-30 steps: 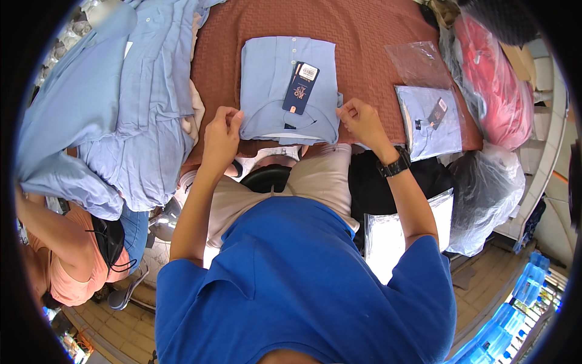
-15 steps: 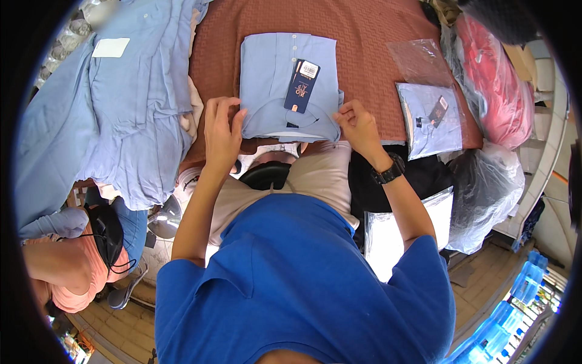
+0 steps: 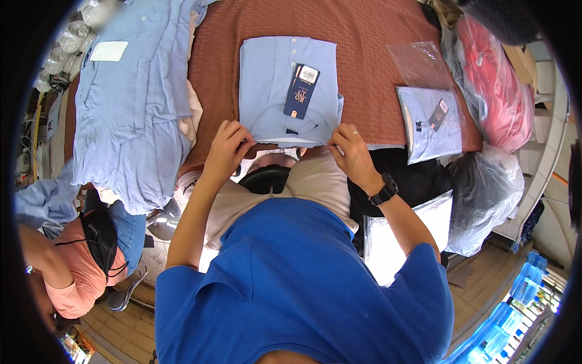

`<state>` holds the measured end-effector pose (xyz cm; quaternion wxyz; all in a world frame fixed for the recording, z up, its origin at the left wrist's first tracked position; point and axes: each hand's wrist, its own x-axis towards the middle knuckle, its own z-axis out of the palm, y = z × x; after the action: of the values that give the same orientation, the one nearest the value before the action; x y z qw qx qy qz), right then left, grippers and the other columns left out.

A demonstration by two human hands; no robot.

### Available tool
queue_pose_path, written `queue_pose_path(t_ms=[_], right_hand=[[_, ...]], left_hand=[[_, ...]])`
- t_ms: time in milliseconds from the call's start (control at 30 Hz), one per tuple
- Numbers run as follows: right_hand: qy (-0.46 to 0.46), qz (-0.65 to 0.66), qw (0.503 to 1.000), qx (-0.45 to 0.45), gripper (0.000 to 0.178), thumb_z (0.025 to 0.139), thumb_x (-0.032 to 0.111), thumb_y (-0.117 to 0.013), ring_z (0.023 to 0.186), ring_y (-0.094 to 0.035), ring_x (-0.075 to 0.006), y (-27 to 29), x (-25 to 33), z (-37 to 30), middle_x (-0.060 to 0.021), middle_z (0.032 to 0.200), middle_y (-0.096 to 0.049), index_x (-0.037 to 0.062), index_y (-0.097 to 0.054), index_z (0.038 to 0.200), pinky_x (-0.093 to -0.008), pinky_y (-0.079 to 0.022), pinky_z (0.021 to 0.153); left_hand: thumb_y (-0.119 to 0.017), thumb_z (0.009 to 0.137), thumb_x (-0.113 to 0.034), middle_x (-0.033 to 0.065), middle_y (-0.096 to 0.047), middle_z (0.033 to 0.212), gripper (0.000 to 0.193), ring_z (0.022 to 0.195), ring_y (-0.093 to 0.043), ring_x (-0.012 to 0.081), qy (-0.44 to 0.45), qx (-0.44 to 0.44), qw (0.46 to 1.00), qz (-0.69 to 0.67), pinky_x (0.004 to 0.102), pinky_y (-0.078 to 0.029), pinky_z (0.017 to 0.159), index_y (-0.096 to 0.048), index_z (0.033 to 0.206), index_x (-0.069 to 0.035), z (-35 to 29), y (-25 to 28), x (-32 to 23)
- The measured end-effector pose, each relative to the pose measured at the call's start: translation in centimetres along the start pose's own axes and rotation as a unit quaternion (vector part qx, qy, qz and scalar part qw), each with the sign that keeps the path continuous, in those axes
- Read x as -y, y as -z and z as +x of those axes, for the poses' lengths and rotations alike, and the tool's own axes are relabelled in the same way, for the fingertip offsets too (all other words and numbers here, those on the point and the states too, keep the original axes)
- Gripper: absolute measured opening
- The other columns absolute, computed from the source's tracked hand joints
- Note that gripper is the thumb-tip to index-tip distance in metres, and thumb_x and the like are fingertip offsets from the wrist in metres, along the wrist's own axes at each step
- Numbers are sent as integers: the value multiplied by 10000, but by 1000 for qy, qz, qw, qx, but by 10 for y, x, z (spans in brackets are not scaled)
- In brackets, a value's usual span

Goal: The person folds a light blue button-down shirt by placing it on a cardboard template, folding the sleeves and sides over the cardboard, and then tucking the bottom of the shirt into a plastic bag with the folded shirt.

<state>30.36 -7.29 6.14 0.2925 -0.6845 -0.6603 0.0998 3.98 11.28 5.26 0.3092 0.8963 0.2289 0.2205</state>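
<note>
A folded light blue shirt (image 3: pixel 264 82) lies in front of me at the near edge of the table, its neckline toward me. A dark hang tag (image 3: pixel 297 103) with a white sticker rests on its front, beside the buttons. My left hand (image 3: pixel 229 148) pinches the near left corner of the shirt between thumb and fingers. At the near right corner, my right hand (image 3: pixel 354 155) has the shirt's edge in a similar pinch. A black watch is on my right wrist.
A reddish-brown cloth (image 3: pixel 364 67) covers the table. Light blue garments (image 3: pixel 139 109) are piled at left, where a co-worker in an orange top (image 3: pixel 79 267) handles a blue garment. At right lie a bagged shirt (image 3: pixel 430 133), a clear bag (image 3: pixel 418 64) and red bagged goods (image 3: pixel 494 85).
Both hands have moved down the shirt's sides to its near corners and closed on them. The shirt has shifted slightly toward me. At left, a blue garment has come away from the pile toward the co-worker.
</note>
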Motion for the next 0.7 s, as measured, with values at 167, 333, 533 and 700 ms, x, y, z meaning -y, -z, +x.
queue_pose_path(t_ms=[167, 333, 533, 700], right_hand=[[-118, 118, 980, -106, 149, 829, 38, -720, 761, -624, -241, 15, 0, 4, -126, 892, -611, -10, -634, 941, -338, -513, 664], [-183, 180, 951, -171, 152, 845, 25, -697, 792, -669, -200, 2, -59, 39, -116, 966, -679, -5, -678, 992, -295, -534, 685], [-213, 239, 945, -66, 265, 828, 7, -688, 863, -672, -169, -8, -86, 53, -109, 993, -693, -23, -660, 1090, -283, -545, 761], [-201, 312, 928, -32, 220, 830, 11, -684, 833, -659, -173, -1, -84, 57, -119, 972, -687, -33, -671, 1045, -290, -542, 760]], left_hand=[[-694, 825, -21, 102, -547, 882, 125, 794, -559, 254, 39, -81, 992, -86, 347, -466, 708, -595, 900, -8, 16, 15, -18], [-651, 881, -51, 119, -559, 931, 128, 755, -574, 239, 92, -196, 974, -63, 340, -483, 705, -588, 988, -18, 53, 1, -5], [-736, 748, -54, 100, -534, 1070, 318, 925, -561, 283, -169, 2, 985, -34, 382, -484, 781, -618, 1043, -65, 80, -55, -79], [-744, 704, -42, 103, -509, 1090, 364, 959, -550, 294, -215, 32, 974, 61, 397, -476, 795, -602, 1039, -61, 75, -106, -83]])
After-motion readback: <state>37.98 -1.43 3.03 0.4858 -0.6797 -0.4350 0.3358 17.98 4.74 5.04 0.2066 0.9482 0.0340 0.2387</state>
